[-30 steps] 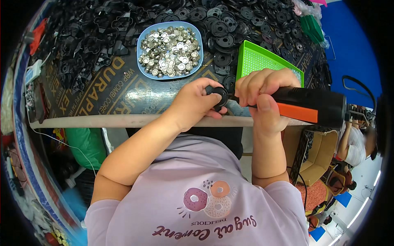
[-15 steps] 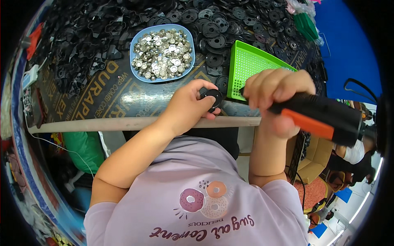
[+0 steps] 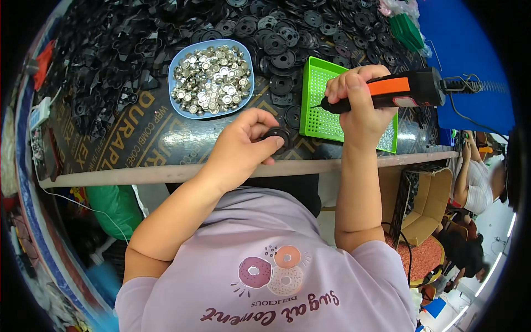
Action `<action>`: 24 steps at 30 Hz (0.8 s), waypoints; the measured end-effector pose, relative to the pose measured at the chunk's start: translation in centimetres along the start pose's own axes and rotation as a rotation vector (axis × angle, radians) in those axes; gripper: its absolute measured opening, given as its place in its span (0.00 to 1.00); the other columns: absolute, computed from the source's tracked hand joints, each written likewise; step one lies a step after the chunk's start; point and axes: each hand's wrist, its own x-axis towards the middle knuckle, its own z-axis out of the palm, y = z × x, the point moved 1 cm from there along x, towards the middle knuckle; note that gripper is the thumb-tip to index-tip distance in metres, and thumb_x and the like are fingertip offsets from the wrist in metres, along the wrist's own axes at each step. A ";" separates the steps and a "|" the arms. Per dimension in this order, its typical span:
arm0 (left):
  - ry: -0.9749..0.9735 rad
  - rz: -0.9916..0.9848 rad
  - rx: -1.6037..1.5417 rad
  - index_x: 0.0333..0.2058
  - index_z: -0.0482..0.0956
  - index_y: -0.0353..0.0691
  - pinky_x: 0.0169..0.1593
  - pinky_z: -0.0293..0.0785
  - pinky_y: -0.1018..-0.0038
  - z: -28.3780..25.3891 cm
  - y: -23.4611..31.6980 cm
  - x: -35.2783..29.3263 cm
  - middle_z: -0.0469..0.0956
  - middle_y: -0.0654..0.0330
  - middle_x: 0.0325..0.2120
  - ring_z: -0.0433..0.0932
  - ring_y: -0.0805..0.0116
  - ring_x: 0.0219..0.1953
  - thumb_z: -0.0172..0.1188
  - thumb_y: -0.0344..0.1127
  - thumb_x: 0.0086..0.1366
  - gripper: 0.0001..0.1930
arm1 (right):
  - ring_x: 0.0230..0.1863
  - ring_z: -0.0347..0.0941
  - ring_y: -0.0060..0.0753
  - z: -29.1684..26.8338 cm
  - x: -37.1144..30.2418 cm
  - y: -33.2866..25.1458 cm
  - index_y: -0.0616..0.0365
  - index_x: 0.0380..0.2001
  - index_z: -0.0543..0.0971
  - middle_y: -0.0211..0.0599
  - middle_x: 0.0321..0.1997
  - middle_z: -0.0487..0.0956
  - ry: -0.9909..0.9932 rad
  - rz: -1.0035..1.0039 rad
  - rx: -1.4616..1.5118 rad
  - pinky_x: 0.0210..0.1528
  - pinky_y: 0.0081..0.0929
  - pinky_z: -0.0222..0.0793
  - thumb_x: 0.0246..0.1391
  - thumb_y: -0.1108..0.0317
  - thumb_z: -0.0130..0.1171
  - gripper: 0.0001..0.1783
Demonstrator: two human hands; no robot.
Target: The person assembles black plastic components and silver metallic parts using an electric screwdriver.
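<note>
The left hand's fingers pinch a black disc by the worktop's edge, likely steadying it; the right hand clutches a power screwdriver, its tip over the green tray.

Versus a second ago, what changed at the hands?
Right hand took the powered screwdriver forward from beside the black round part; its tip is now over the green tray. Nothing visibly picked up or let go. Unchanged: left hand holds that part, right holds the screwdriver, blue bowl of metal pieces in place.
</note>
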 end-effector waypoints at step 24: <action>0.001 -0.086 -0.144 0.43 0.65 0.32 0.28 0.79 0.80 -0.3 -0.1 1.0 0.75 0.55 0.34 0.82 0.67 0.31 0.53 0.24 0.64 0.10 | 0.17 0.66 0.28 3.2 -2.7 -2.6 0.57 0.31 0.65 0.37 0.19 0.71 -0.233 0.038 0.246 0.26 0.33 0.70 0.50 0.76 0.60 0.12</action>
